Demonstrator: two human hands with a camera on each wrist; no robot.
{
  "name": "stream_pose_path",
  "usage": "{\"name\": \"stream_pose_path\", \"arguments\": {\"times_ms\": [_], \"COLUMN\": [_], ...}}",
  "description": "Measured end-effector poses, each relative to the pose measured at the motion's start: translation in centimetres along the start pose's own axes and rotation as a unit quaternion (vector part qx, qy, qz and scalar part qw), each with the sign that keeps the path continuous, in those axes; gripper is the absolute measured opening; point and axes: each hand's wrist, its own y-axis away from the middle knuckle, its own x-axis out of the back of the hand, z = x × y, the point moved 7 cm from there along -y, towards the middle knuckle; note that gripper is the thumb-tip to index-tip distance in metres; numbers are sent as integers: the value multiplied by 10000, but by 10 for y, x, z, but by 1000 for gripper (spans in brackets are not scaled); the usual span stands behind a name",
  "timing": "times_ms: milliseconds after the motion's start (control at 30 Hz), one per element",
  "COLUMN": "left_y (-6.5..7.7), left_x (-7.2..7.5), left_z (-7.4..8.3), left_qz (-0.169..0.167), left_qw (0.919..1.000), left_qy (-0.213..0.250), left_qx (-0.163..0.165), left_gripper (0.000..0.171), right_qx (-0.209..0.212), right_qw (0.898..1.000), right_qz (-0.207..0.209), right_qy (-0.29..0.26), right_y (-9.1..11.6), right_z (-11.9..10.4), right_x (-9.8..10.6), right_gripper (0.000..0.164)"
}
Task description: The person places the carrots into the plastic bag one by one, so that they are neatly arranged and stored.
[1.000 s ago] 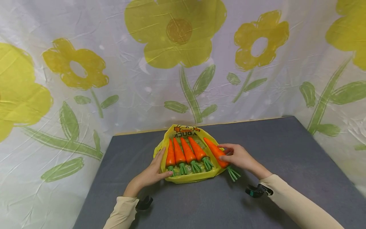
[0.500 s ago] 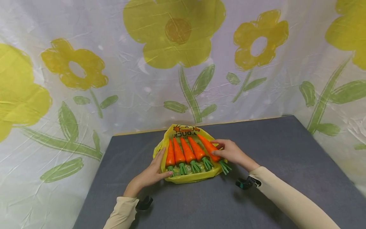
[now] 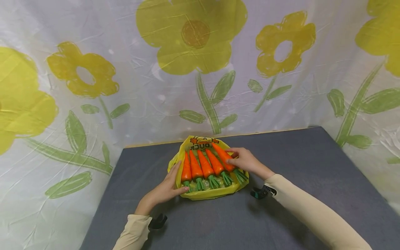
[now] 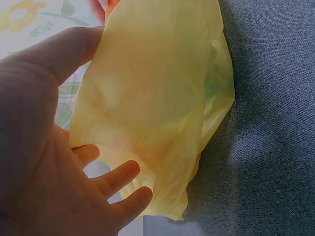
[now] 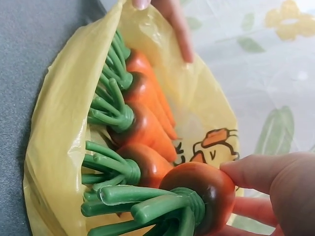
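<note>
A yellow plastic bag (image 3: 208, 196) with a duck print lies with its mouth open on the dark table. Several orange toy carrots (image 3: 195, 169) with green tops sit side by side inside. My left hand (image 3: 165, 187) holds the bag's left side, thumb at the front rim. The bag's wall (image 4: 147, 88) comes between its digits in the left wrist view. My right hand (image 3: 245, 161) grips another carrot (image 5: 206, 191) near its thick end, thumb on one side and fingers on the other. This carrot slants over the bag's right part, tip toward the print, green top near the right rim.
The dark table (image 3: 200, 225) extends around the bag. A pale curtain (image 3: 150, 111) printed with yellow flowers stands along the table's back and sides. A black band (image 3: 157, 222) is on the left wrist, another band (image 3: 262, 192) on the right.
My right hand has carried its carrot leftward and slightly back, from the bag's right rim to over the bag's inside. The left hand and the bag have stayed in place.
</note>
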Motion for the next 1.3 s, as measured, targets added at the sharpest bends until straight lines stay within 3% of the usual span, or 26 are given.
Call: {"name": "stream_pose_path", "arguments": {"times_ms": [567, 1300], "left_y": [1, 2], "left_x": [1, -1], "left_z": [0, -2], "left_qz": [-19, 6], "left_qw": [10000, 10000], "left_qy": [3, 21], "left_qx": [40, 45], "left_gripper": [107, 106], "right_qx": [74, -91], "right_qw": [9995, 9994], "right_qz": [142, 162], "right_qy": [285, 301], "right_y": [-17, -23], "right_z": [-1, 11], "right_x": [-6, -12], "right_gripper": [51, 50]}}
